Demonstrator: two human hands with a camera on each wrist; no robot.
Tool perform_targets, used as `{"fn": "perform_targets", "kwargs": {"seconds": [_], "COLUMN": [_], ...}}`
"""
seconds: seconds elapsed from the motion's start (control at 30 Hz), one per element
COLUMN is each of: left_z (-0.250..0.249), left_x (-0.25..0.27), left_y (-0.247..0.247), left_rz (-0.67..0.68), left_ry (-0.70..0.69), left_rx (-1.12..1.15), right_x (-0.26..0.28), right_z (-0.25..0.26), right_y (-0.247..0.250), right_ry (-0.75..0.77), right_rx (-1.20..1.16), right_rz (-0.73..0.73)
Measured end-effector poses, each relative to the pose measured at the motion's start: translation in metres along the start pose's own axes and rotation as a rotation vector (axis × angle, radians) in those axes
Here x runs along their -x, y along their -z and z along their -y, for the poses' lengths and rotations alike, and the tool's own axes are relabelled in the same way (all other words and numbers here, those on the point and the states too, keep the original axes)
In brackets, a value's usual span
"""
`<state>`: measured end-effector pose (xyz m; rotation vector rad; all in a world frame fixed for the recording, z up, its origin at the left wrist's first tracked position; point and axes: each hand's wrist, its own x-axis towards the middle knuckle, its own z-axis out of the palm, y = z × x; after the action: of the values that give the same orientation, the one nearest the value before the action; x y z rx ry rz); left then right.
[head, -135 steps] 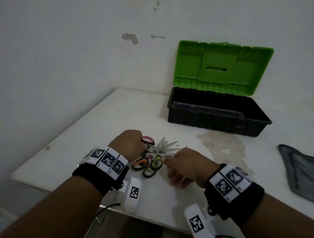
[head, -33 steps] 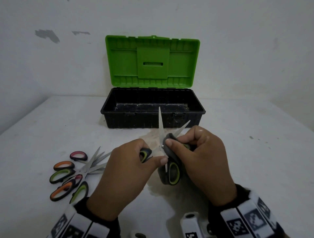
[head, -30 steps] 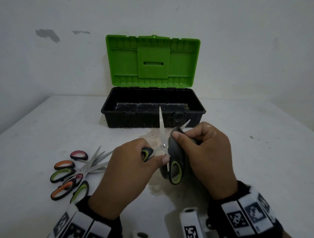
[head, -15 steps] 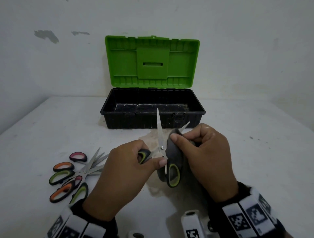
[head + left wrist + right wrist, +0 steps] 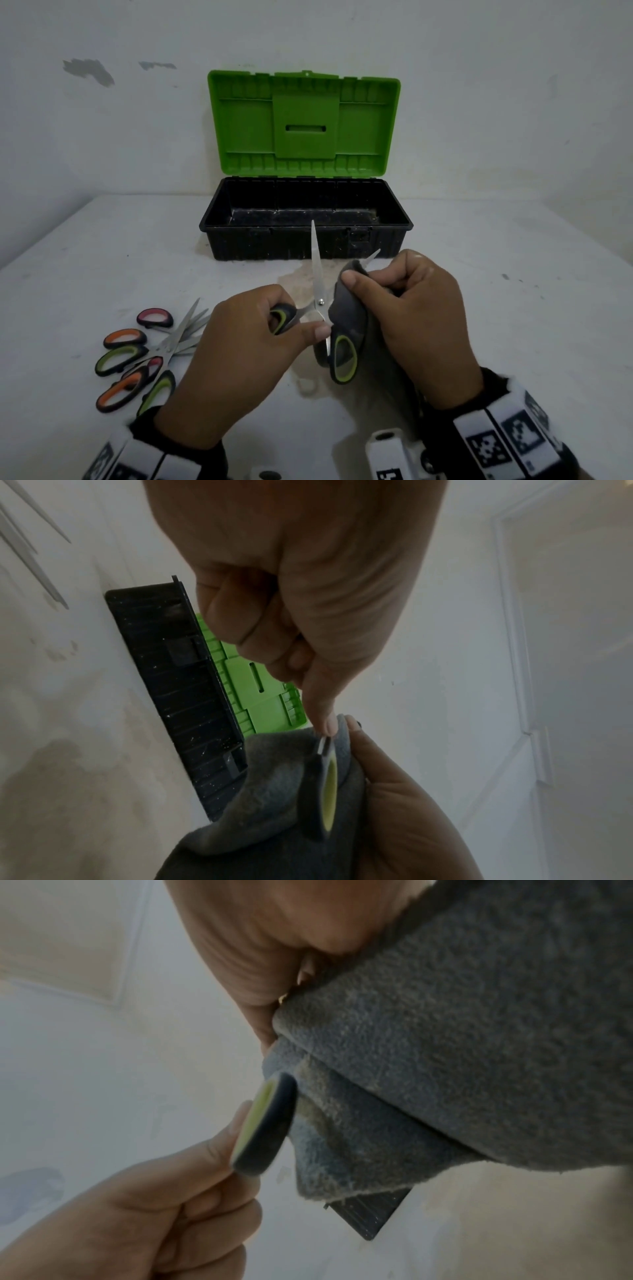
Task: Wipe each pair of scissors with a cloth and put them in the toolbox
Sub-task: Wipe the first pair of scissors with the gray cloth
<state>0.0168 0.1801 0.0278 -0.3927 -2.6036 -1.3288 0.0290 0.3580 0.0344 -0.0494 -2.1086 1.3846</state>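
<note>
My left hand grips one black-and-green handle of an opened pair of scissors, thumb near the pivot. One blade points straight up toward the toolbox. My right hand pinches a grey cloth folded around the other blade, whose tip sticks out beyond the cloth. The second handle loop hangs below. In the wrist views the cloth wraps beside that handle. The black toolbox with green lid stands open behind.
Several more scissors with orange, green and pink handles lie in a pile on the white table at my front left. A brownish stain marks the table in front of the toolbox. The wall rises right behind the box.
Since 4.5 s ago I lifted one pair from the pile and took up the cloth. Over the last second the cloth has slid slightly along the right blade; the scissors stay spread.
</note>
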Motion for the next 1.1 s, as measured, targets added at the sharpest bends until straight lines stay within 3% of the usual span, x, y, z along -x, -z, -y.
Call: {"fn": "perform_targets", "kwargs": {"seconds": [0.13, 0.27, 0.4, 0.53, 0.67, 0.83, 1.0, 1.1], "left_z": [-0.002, -0.002, -0.006, -0.001, 0.0, 0.002, 0.001, 0.001], "left_x": [0.0, 0.001, 0.002, 0.0, -0.001, -0.002, -0.002, -0.002], "left_y": [-0.002, 0.001, 0.0, 0.001, 0.0, 0.002, 0.001, 0.004], "left_rz": [-0.006, -0.001, 0.008, -0.005, -0.004, 0.015, 0.025, 0.046], "left_ry": [-0.004, 0.005, 0.014, 0.0, -0.019, -0.014, -0.009, 0.012], "left_rx": [-0.003, -0.022, -0.047, 0.008, 0.005, 0.032, 0.037, 0.046], "right_x": [-0.005, 0.001, -0.006, -0.003, -0.01, -0.003, -0.011, -0.007], "right_z": [-0.003, -0.001, -0.003, 0.0, -0.005, 0.001, -0.005, -0.003], "right_y": [0.003, 0.001, 0.004, 0.004, 0.009, 0.006, 0.011, 0.009], "right_ry": [-0.01, 0.015, 0.016, 0.021, -0.021, -0.001, -0.034, -0.03], "right_rx": [-0.017, 0.052, 0.042, 0.026, -0.022, 0.017, -0.022, 0.001], "right_rz": [-0.065, 0.004, -0.063, 0.001, -0.063, 0.043, -0.082, -0.019]}}
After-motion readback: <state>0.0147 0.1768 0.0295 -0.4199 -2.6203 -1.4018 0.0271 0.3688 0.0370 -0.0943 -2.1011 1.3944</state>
